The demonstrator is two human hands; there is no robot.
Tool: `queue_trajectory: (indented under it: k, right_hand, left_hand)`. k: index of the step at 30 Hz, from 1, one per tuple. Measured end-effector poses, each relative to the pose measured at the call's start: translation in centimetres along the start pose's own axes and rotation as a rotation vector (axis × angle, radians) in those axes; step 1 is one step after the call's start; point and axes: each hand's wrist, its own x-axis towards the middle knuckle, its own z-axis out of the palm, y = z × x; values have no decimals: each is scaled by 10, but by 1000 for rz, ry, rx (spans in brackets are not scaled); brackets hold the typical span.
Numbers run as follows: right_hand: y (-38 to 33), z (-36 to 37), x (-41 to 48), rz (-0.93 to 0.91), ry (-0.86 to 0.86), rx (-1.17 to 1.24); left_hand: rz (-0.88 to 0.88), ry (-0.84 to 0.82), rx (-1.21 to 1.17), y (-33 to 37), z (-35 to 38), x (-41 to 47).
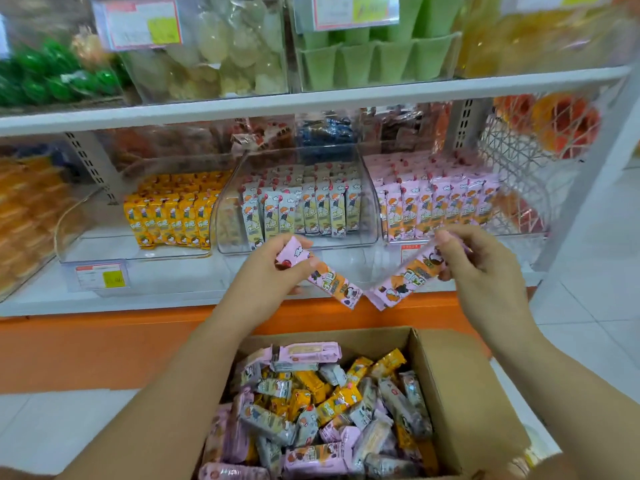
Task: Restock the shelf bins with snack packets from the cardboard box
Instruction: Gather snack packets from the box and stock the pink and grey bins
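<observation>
Above the cardboard box, both held snack packets are pink.

The pink packet pinched in my left grip is thin plastic film, glossy and printed. The second pink packet in my right grip has the same sheen. Below, the cardboard box is matt brown card, and its loose packets are shiny wrap. The bins are clear hard plastic, smooth and reflective. The shelf looks like white painted metal, the price label paper, the floor glossy tile.
</observation>
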Motion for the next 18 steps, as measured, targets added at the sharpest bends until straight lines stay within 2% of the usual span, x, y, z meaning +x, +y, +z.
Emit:
queue_trajectory:
  k: [4, 7, 9, 12, 18]
  right_hand:
    - [0, -11, 3, 53, 134, 179]
    - [0, -10, -1, 206, 29, 462]
    - [0, -10, -2, 285, -35, 550]
    - [1, -16, 2, 305, -91, 492]
    - [10, -32, 21, 278, -142, 242]
  left_hand:
    - [-8, -90, -21, 17, 10, 5]
    - [-54, -164, -181, 33, 28, 10]
    - [-73, -189, -298, 42, 38, 16]
    - [-80, -212, -385, 53, 46, 26]
    - [-10, -246, -292, 79, 62, 46]
